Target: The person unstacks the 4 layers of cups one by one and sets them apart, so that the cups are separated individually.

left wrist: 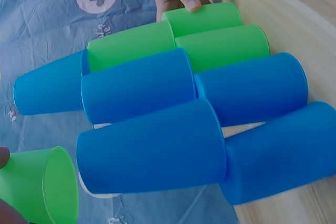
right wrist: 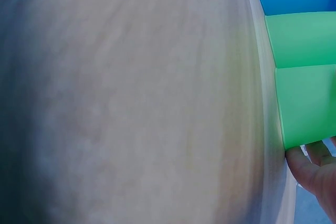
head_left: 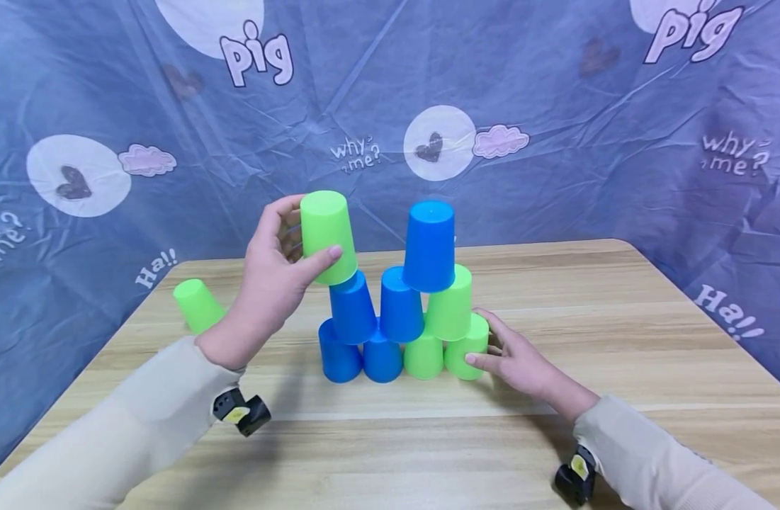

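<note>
My left hand [head_left: 273,265] holds an upside-down green cup [head_left: 326,237], thumb in front and fingers behind, close over the left blue cup [head_left: 353,308] of a stack's second row. In the left wrist view, that green cup [left wrist: 31,184] has its open rim toward the stack. All the stacked cups stand mouth down: two blue and two green at the bottom, two blue and one green above. One blue cup [head_left: 430,246] tops the right side. Around the bottom row's rightmost green cup [head_left: 466,354], my right hand [head_left: 517,361] grips with thumb and fingers.
Another green cup [head_left: 198,306] stands tilted-looking on the left of the wooden table [head_left: 415,453], partly hidden by my left forearm. A printed blue cloth [head_left: 543,191] hangs behind the table's far edge. Each wrist wears a small black camera [head_left: 243,412].
</note>
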Tool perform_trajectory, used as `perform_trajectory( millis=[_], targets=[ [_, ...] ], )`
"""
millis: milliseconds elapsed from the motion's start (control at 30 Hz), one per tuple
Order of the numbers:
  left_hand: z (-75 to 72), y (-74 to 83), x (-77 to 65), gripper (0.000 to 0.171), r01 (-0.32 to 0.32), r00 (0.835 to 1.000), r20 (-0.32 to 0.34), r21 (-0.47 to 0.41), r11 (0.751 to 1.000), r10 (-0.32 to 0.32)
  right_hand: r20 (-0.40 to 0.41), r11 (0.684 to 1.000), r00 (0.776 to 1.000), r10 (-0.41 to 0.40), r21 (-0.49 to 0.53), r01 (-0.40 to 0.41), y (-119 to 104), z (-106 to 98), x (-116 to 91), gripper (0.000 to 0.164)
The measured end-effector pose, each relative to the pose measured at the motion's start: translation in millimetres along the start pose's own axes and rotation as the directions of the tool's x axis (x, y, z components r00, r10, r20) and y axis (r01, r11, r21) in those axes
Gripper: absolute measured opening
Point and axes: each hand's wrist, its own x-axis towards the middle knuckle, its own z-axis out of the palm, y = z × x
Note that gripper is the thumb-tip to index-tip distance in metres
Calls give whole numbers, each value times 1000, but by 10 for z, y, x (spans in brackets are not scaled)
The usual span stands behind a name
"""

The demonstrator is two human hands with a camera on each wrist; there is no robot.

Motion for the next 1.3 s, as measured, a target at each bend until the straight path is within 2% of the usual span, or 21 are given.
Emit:
perform_trajectory(
  millis=[500, 1000, 1300],
  targets=[
    [-205, -44, 2, 62, -2, 997, -72, 74, 997, 7, 3, 1000, 1000, -14, -1, 14, 1, 8, -1, 68],
    [-391, -186, 32, 63, 68, 986, -163, 120, 990, -48, 8, 1000, 1000, -22, -14, 22, -18, -10, -19, 68],
    [-493, -328, 56, 63, 124, 968, -231, 110, 986, -96, 5, 1000, 1000, -17, -15, 17, -2, -8, -15, 68]
  ],
)
